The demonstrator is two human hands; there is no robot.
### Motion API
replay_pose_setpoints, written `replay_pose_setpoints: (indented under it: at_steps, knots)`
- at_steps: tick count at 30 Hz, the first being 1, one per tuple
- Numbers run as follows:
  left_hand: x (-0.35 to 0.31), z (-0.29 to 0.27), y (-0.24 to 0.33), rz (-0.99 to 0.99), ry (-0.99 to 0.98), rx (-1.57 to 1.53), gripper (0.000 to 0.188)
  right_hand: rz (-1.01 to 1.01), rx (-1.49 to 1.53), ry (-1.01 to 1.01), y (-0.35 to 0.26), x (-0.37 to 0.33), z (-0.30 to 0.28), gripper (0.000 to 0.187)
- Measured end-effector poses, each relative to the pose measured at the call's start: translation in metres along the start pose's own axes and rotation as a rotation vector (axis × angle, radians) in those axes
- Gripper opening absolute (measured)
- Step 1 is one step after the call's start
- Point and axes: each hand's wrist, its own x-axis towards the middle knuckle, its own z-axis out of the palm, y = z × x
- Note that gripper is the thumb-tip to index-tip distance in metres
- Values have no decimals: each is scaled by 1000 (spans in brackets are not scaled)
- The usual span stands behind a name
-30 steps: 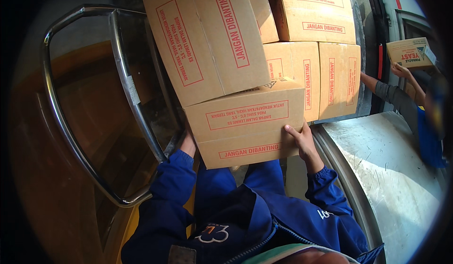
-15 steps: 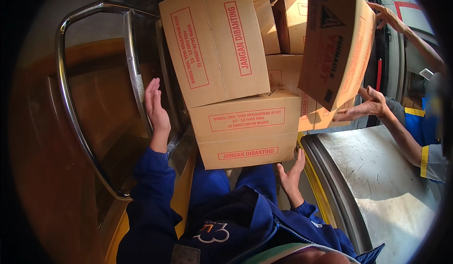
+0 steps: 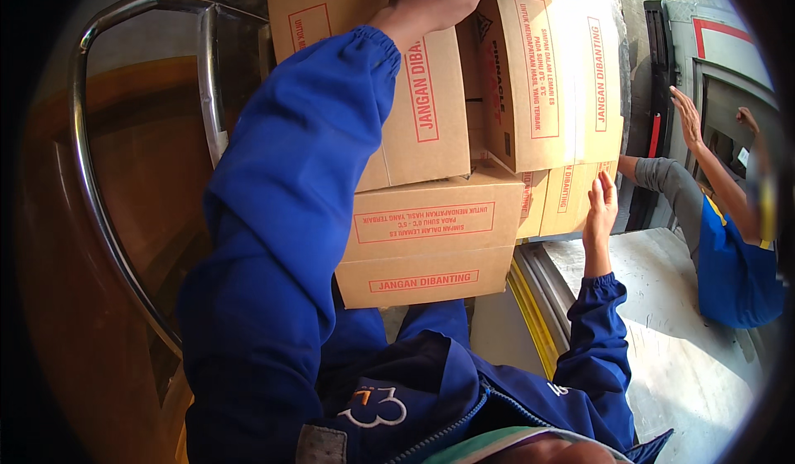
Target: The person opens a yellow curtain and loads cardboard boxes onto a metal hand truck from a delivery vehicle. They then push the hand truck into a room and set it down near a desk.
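My left hand [image 3: 432,0] reaches across the top of the upper left cardboard carton [image 3: 364,16], its thumb spread toward the neighbouring carton. The other fingertips run out at the upper edge of the picture. That right-hand carton [image 3: 538,74], brown with red print, sits slightly tilted on the stack, its dark side facing left. My right hand [image 3: 601,211] is open, palm turned left, fingertips at the near lower edge of this carton; whether they press on it I cannot tell. Below, a wide lower carton [image 3: 431,236] stands in front of my legs, beside another carton [image 3: 571,199].
A bent chrome rail [image 3: 79,132] rises at the left. On the right lies a scuffed metal surface [image 3: 662,315] with a yellow edge strip [image 3: 534,315]. A co-worker's raised hand [image 3: 687,120] and blue garment [image 3: 733,273] show beyond it, near a grey door frame [image 3: 720,74].
The right-hand carton has come down onto the stack, and the co-worker's hands have left it. My left hand has swung far over the cartons; my right has moved up and right.
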Motion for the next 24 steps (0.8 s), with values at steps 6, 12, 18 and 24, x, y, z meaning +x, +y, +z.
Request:
replay_pose_setpoints:
  at_steps: [6,12,18,24]
  knots:
    - [50,29,-3,-152,-63,248,66,30,692,423,12,128,5,47]
    - [50,23,-19,-114,-197,136,59,289,944,-180,-14,93,25,56]
    - [62,15,-15,-305,-446,195,62,345,899,43,-6,29,77,45]
    - [87,44,-19,-107,-313,-36,64,263,877,-25,7,38,70,45]
